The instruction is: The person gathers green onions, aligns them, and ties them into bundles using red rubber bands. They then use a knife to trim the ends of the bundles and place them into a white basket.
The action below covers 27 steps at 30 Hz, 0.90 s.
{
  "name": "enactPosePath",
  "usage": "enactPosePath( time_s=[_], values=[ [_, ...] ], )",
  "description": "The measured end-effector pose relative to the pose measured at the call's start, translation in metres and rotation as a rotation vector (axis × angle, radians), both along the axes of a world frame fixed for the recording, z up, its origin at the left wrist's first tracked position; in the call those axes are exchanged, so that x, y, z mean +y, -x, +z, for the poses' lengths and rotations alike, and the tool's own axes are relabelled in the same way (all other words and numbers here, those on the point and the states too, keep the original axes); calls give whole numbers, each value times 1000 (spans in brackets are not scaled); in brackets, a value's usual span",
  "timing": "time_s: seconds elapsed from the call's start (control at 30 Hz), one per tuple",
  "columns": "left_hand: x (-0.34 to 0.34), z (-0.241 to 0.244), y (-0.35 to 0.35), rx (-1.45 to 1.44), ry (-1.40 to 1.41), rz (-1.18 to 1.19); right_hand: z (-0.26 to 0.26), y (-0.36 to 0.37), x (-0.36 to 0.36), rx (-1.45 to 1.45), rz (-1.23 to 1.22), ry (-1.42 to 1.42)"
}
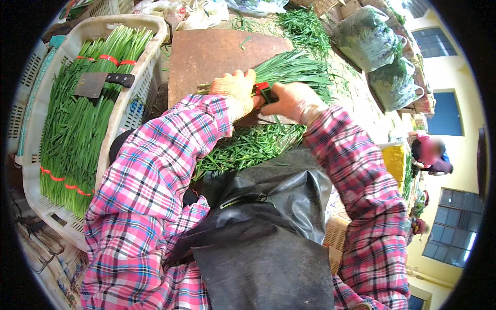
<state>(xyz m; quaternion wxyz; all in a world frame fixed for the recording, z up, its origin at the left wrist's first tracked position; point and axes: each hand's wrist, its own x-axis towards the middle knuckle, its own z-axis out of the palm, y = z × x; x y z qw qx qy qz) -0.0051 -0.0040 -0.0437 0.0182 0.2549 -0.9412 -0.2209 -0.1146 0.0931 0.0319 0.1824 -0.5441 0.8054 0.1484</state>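
Note:
A bundle of green Chinese chives (pixel 296 71) lies over the right part of a brown wooden board (pixel 217 50), its leaf ends pointing right. Red tape (pixel 262 87) shows on the bundle between my hands. My left hand (pixel 234 91), in an orange glove, is closed over the stem side of the bundle. Beside the tape, my right hand (pixel 292 100), gloved alike, has its thumb and fingers at the bundle's lower edge; whether it grips anything is unclear. A cleaver (pixel 91 84) with a black handle rests on taped chive bundles (pixel 73 128) in the crate at left.
The white plastic crate (pixel 110 133) stands left of the board. Loose green leaves (pixel 252 147) lie between the board and my black apron (pixel 267 248). More leaves (pixel 306 31) lie beyond the board, near filled plastic bags (pixel 366 38). Another person (pixel 430 151) is far off at right.

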Motion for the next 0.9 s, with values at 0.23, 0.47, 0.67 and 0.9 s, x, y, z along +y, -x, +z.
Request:
enactPosePath(
  time_s=[0.23,0.47,0.67,0.9],
  values=[
    [-2,3,-3,-46,-25,18,-20,25,-13,209,190,135],
    [4,14,2,-44,-57,-28,47,146,-24,484,267,545],
    [0,-3,-2,57,1,-7,19,27,-30,102,661,266],
    [2,9,2,-10,10,-40,35,1,-39,14,556,39]
  ],
)
